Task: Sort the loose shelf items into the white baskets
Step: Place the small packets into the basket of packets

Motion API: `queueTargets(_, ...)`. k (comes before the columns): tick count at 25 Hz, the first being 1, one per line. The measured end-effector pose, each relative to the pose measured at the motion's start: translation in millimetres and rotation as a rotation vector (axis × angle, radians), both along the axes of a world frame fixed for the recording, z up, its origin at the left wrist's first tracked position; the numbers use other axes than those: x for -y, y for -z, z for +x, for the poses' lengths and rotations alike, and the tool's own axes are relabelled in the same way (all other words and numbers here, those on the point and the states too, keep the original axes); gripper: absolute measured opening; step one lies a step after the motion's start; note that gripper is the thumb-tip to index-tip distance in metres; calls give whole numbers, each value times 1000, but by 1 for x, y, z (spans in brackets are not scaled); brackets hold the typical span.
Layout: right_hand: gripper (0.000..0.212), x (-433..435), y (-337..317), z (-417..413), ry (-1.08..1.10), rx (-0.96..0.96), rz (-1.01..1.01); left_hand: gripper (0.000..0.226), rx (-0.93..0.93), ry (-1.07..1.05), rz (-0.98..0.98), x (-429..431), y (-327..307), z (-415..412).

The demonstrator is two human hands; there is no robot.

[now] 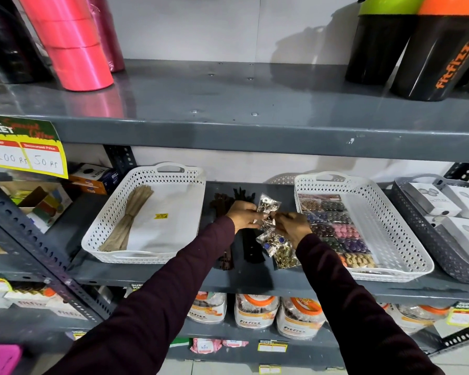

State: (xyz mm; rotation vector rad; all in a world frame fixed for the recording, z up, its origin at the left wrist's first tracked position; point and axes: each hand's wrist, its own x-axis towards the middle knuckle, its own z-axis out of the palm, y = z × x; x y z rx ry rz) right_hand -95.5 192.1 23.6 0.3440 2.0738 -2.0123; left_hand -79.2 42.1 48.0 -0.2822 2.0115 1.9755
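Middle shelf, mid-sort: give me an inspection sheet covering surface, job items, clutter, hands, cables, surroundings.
Surface: grey metal shelf, baskets side by side.
Job's things: left white basket holds a tan bundle and white sheet; right white basket holds button cards; clear packets gathered between the baskets; dark strips lie loose on the shelf.
Clutter: grey basket of white boxes at far right.
Grippers: left hand and right hand both pinch the packets.
Cables: nothing seen.
Surroundings: pink rolls and shaker bottles above; jars below.
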Motion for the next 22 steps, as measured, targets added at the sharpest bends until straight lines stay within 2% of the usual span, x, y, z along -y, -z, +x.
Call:
queueTargets(2,8,1,1,-2,0,-18,24,42,4,-19,-60,-1,3,-4)
queueTargets(4,15,-1,4,-8,21,-128,346,24,-26,-42,-210,3,2,-5)
queueTargets(7,19,0,0,-16,-33,-191,913,9,-124,-157,-586,24,6,-3)
queueTargets(9,22,6,-3,-16,-98,-206,1113,7,-145,-187,-760,40,10,8)
queueTargets(13,24,14,1,-10,-169,-194,1261,32,-162,-154,-875,58,27,31)
queueTargets(16,28,20,6,-3,-185,-277,1289,40,-244,-119,-1009,52,36,46)
queueTargets(19,28,27,10,6,-230,-379,1298,47,-518,145,-1215,38,51,53)
queueTargets(22,27,25,10,12,-271,-405,1294,49,-595,355,-1360,27,67,54)
